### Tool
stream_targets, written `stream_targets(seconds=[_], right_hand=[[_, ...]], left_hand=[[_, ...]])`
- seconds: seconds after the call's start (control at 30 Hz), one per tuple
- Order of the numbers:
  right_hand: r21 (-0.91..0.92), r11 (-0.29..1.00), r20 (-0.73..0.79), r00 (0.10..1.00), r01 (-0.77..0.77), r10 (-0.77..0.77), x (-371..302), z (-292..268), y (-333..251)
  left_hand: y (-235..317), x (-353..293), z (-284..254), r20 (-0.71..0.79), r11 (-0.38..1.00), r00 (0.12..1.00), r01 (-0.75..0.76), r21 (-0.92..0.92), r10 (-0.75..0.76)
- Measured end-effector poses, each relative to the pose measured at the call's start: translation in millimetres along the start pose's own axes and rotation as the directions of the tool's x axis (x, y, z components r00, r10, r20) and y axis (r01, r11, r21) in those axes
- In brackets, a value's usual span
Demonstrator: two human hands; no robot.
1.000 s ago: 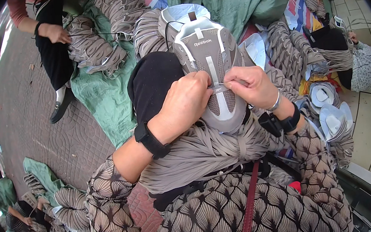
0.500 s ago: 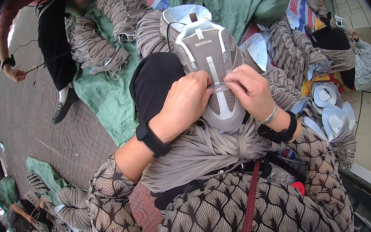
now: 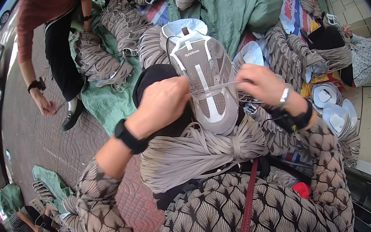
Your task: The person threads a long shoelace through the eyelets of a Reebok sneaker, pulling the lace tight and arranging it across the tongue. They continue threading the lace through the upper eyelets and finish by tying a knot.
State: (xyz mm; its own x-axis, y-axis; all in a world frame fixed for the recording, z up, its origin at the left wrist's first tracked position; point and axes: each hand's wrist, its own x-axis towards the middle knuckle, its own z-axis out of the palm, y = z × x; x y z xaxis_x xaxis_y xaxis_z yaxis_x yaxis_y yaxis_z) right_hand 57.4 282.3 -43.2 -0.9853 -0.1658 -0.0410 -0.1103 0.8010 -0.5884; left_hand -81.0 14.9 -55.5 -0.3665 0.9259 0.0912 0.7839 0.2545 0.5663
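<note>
A grey-and-white shoe upper (image 3: 206, 68) rests on my lap with its toe toward me. A pale grey shoelace (image 3: 219, 87) stretches across its front, low on the tongue. My left hand (image 3: 165, 101) is closed on one end of the lace, at the shoe's left edge. On the other side my right hand (image 3: 262, 83) pinches the opposite end, just off the shoe's right edge. Both hands wear black wristbands. Below the toe lies a thick bundle of grey laces (image 3: 186, 160) across my lap, tied near its right end.
Stacks of grey shoe uppers (image 3: 104, 58) lie on green sheeting (image 3: 105, 100) beyond my lap. A large green sack (image 3: 245, 2) stands ahead. More nested uppers (image 3: 334, 116) are at right. Another person (image 3: 61, 43) bends over a stack at far left; others sit at the right.
My hands have moved apart, left hand leftward and right hand rightward, drawing the lace out straight across the shoe. The person at far left has leaned further into view.
</note>
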Motion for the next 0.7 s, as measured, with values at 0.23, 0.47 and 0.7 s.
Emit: stream_targets(seconds=[0.23, 0.47, 0.7], right_hand=[[-0.393, 0.709, -0.185, 0.806, -0.585, 0.562, -83.5, -54.1, 23.1], [0.961, 0.043, -0.221, 0.664, 0.274, 0.714, -113.5, -16.8, 97.2], [0.841, -0.027, -0.185, 0.335, 0.540, 0.924, -411.9, -92.7, 324.5]], left_hand=[[17.1, -8.7, -10.9, 0.045, 0.818, 0.985, 0.165, -0.551, -0.169], [16.0, -4.5, 25.0, 0.044, 0.330, 0.901, 0.203, -0.922, -0.432], [-139.1, -202.1, -75.1, -0.090, 0.077, 0.316, -0.054, -0.996, -0.945]])
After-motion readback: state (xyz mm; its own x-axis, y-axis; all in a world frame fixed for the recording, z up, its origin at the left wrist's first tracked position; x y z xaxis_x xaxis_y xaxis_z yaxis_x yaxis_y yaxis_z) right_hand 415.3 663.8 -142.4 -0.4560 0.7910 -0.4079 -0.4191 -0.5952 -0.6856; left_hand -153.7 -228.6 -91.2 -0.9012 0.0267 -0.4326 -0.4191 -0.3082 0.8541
